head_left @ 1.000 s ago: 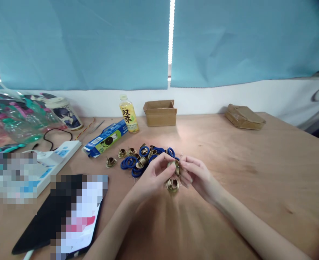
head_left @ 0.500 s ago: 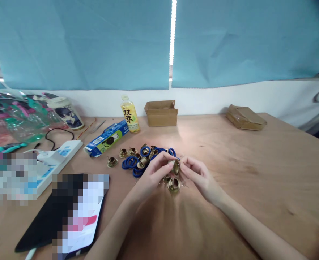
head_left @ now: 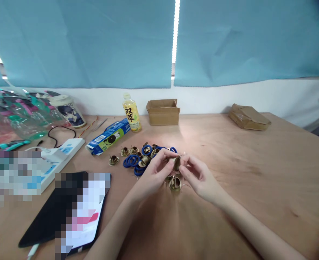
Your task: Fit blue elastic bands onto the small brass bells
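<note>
Between thumb and fingers, my left hand [head_left: 158, 171] grips a brass-coloured round metal fitting [head_left: 177, 163], tilted up on its edge. My right hand [head_left: 200, 178] is closed in a pinch against the fitting's right side; anything small between those fingertips is hidden. Just below, a similar brass fitting [head_left: 175, 183] rests on the table, with thin wire-like pieces near it. Left of my hands lies a heap of blue rings [head_left: 131, 161] mixed with more brass fittings [head_left: 144, 161]. A few fittings [head_left: 113, 160] stand apart at the heap's left edge.
Behind the heap are a blue-green carton [head_left: 109, 137], a yellow drink bottle [head_left: 132, 113] and an open cardboard box [head_left: 163, 115]. A crumpled brown package [head_left: 249, 117] lies far right. At left are a power strip [head_left: 72, 146], a phone [head_left: 94, 202], a cup [head_left: 69, 112] and clear bottles [head_left: 26, 119].
My right fingertips have come slightly left, onto the fitting's side. The fitting has turned a little in my left hand. The whole view has shifted slightly.
</note>
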Demonstrator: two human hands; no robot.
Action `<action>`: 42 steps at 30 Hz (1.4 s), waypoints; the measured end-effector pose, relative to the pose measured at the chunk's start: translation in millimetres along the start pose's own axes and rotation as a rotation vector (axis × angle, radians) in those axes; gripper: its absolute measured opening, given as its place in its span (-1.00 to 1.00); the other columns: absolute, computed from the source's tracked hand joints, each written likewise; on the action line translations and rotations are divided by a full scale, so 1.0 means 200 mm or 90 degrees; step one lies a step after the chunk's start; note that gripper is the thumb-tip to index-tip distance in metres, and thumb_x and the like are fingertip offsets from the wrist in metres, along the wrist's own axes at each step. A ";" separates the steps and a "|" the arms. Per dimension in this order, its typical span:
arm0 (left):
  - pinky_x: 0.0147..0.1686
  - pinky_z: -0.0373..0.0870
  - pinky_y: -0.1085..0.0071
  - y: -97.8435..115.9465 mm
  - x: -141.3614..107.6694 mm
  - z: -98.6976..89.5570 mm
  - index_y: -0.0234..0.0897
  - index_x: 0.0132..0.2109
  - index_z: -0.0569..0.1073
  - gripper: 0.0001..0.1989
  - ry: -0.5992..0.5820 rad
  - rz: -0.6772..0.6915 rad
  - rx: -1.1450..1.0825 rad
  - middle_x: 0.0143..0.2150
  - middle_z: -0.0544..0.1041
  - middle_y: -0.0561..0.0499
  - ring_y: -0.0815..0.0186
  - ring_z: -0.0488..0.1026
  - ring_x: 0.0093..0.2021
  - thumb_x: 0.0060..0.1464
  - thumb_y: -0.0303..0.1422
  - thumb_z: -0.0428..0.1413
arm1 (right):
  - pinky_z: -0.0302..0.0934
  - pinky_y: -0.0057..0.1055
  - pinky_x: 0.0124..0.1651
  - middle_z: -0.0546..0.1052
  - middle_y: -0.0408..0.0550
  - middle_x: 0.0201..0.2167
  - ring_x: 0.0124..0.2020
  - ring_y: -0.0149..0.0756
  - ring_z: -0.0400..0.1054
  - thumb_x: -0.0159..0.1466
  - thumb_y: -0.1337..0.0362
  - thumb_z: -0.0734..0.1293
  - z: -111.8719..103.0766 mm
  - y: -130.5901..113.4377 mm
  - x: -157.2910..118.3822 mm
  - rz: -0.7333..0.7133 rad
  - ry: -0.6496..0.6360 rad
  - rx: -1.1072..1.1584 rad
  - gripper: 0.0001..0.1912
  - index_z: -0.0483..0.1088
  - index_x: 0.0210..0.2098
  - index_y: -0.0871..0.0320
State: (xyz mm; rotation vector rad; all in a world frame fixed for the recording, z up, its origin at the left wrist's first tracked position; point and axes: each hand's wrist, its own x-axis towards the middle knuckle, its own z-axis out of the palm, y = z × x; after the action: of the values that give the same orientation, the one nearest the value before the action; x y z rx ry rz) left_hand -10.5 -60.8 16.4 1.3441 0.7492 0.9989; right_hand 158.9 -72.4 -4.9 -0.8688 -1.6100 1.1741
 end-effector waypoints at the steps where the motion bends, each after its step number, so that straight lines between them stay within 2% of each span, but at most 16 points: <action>1: -0.22 0.34 0.45 -0.01 0.00 0.00 -0.27 -0.10 0.41 -0.75 -0.001 0.008 0.002 -0.18 0.42 -0.02 0.36 0.37 -0.24 0.17 -0.19 0.14 | 0.14 -0.39 -0.34 0.33 -0.14 -0.42 -0.41 -0.36 0.23 0.37 0.19 0.24 -0.01 0.00 0.00 -0.016 0.006 -0.048 -0.81 0.25 -0.36 0.11; 6: -0.27 0.35 0.45 -0.04 0.01 -0.01 -0.27 -0.06 0.37 -0.75 -0.007 0.020 0.013 -0.22 0.38 0.00 0.39 0.36 -0.30 0.21 -0.21 0.10 | 0.10 -0.36 -0.35 0.36 -0.14 -0.46 -0.45 -0.34 0.21 0.34 0.31 0.26 -0.04 0.01 0.01 -0.083 0.014 -0.214 -0.86 0.29 -0.38 0.12; 20: -0.30 0.34 0.44 -0.03 0.01 -0.02 -0.26 -0.07 0.37 -0.72 -0.012 0.019 0.012 -0.26 0.39 0.03 0.40 0.37 -0.34 0.17 -0.20 0.14 | 0.13 -0.34 -0.34 0.42 -0.11 -0.43 -0.43 -0.32 0.26 0.37 0.29 0.23 -0.04 0.03 0.01 -0.128 0.024 -0.230 -0.87 0.32 -0.33 0.10; 30: -0.30 0.32 0.45 -0.02 0.01 -0.04 -0.26 -0.06 0.37 -0.74 -0.027 0.028 0.017 -0.24 0.39 0.02 0.41 0.36 -0.34 0.18 -0.22 0.14 | 0.18 -0.34 -0.27 0.40 -0.10 -0.37 -0.33 -0.28 0.30 0.35 0.42 0.21 -0.03 0.02 0.01 -0.250 0.055 -0.338 -0.87 0.31 -0.29 0.08; 35: -0.29 0.30 0.47 -0.03 0.01 -0.04 -0.25 -0.07 0.41 -0.78 -0.036 0.037 -0.011 -0.26 0.41 0.03 0.43 0.33 -0.35 0.20 -0.23 0.13 | 0.23 -0.32 -0.19 0.43 -0.05 -0.31 -0.26 -0.25 0.34 0.35 0.44 0.19 -0.04 0.04 0.01 -0.282 0.036 -0.399 -0.86 0.31 -0.24 0.07; 42: -0.29 0.31 0.49 -0.03 0.02 -0.04 -0.27 -0.09 0.44 -0.79 -0.026 0.040 -0.004 -0.25 0.43 0.01 0.42 0.35 -0.31 0.20 -0.25 0.13 | 0.24 -0.36 -0.25 0.43 -0.06 -0.36 -0.33 -0.28 0.34 0.34 0.44 0.20 -0.04 0.04 0.01 -0.337 0.043 -0.452 -0.89 0.30 -0.25 0.12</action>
State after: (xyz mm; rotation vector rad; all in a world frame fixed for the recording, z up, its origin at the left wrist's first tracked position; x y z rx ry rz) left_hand -14.5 -54.0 9.5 1.3851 0.6768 1.0197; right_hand 166.9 -65.3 -11.5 -0.8113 -2.0633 0.1873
